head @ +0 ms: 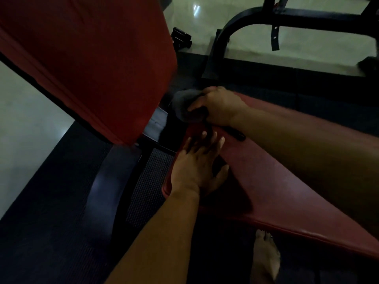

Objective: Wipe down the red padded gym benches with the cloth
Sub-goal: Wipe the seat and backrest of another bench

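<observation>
The right grip [221,107] is curled round a bunched dark grey cloth [184,103], thumb across it, at the narrow end of the red seat pad [276,181]; the left grip [196,167] lies just below it, fingers straight and spread, flat on the same pad, holding nothing; the tilted red backrest pad [92,58] rises just left of the cloth; a bare foot [266,257] shows well below both grips.

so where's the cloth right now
Mid-frame in the head view: the cloth is bunched in the right hand at the far end of the lower red pad, beside the upright red backrest.
</observation>
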A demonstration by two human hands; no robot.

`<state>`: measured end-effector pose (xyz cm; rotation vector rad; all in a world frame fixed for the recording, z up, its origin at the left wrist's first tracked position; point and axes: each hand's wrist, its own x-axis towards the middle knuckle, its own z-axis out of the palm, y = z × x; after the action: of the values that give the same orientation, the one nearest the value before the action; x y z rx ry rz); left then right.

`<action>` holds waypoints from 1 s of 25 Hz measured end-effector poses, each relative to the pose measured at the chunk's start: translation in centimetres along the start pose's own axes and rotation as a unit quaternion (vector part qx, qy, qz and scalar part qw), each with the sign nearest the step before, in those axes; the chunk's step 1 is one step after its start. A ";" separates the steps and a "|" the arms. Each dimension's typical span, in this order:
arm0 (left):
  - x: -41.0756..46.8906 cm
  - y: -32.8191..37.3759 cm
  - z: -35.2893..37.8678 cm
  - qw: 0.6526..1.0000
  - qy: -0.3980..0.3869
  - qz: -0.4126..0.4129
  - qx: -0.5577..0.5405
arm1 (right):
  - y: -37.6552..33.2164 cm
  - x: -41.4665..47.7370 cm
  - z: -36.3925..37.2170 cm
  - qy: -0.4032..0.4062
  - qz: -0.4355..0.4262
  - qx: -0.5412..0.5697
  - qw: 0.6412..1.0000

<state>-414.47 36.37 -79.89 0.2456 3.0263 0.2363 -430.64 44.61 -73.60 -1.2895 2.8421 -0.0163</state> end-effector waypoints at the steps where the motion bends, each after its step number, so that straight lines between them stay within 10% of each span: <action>1: 0.0 0.1 0.0 1.000 -0.001 -0.001 0.002 | -0.3 -0.2 -0.1 -0.025 -0.035 0.018 0.999; 5: -0.1 0.1 -0.2 1.000 0.003 0.001 -0.008 | 1.6 0.4 -1.0 -0.010 0.098 -0.002 0.995; 10: -0.3 0.2 -0.1 1.000 0.023 0.003 -0.016 | -1.1 0.7 -1.8 -0.113 -0.059 0.002 0.992; 13: -0.3 0.2 -0.1 1.000 0.012 -0.002 -0.018 | 0.3 0.1 -2.2 -0.044 0.086 -0.023 0.995; 17: -0.3 0.3 -0.1 1.000 0.022 -0.002 -0.016 | -1.9 0.5 -2.1 -0.115 -0.085 0.021 0.989; 22: 0.0 0.1 -0.1 1.000 0.012 -0.003 0.000 | 0.9 -0.4 -1.5 0.008 0.126 -0.119 0.985; 25: 0.1 0.1 0.0 1.000 -0.008 -0.002 0.005 | 1.2 -0.6 -1.6 -0.065 -0.020 -0.011 0.998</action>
<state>-414.51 36.44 -79.92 0.2420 3.0125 0.2190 -431.18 45.79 -72.01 -1.2999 2.7149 0.0936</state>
